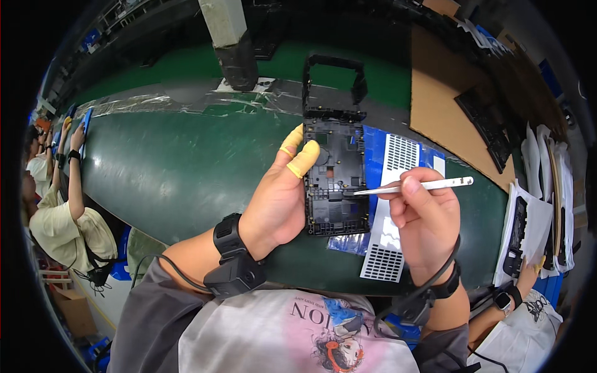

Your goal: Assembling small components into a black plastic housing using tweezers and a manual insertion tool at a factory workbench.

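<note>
My left hand [277, 202], with yellow finger cots on its thumb and a finger, grips the left side of a black plastic housing [336, 214]. The housing is long and ribbed inside, with an open frame at its far end. In my right hand [429, 221] is a pair of white tweezers [444, 184], pinched between thumb and fingers. Their tips point left and lie over the lower middle of the housing; whether they hold anything is too small to tell. Behind the housing and right hand lies a white sheet [384, 239] with rows of black rectangles, partly over blue film [374, 140].
The green table [186, 161] spreads out to the left. A post [229, 37] rises at its far side. Far right, a cardboard sheet [435, 105] bears a black panel [482, 124], near white packing sheets [547, 193]. People sit at the left and near right.
</note>
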A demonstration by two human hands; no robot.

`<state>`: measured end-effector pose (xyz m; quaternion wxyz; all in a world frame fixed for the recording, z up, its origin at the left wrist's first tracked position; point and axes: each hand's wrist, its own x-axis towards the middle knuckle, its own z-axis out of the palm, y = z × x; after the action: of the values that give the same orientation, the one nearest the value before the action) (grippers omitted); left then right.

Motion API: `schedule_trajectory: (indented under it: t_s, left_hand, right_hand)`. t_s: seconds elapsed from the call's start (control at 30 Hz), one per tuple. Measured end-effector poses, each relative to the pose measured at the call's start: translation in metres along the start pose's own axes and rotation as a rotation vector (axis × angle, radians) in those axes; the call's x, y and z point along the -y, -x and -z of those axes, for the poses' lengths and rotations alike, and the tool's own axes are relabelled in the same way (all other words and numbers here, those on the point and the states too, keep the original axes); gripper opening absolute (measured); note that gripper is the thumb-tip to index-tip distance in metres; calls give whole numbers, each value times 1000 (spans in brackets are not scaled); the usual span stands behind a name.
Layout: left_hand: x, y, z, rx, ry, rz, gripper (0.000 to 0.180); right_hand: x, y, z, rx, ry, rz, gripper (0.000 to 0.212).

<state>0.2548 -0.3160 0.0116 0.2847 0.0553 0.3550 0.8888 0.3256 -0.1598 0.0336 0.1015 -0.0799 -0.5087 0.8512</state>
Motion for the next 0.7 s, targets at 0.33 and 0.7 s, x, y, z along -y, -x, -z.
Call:
schedule_trajectory:
  t_s: [0.33, 0.7]
  left_hand:
    - [-4, 3, 0, 4, 73, 5, 39]
    - [-4, 3, 2, -15, 33, 15, 41]
  right_hand:
    - [-31, 0, -11, -76, 114, 103, 17]
    - [-36, -2, -9, -31, 97, 111, 17]
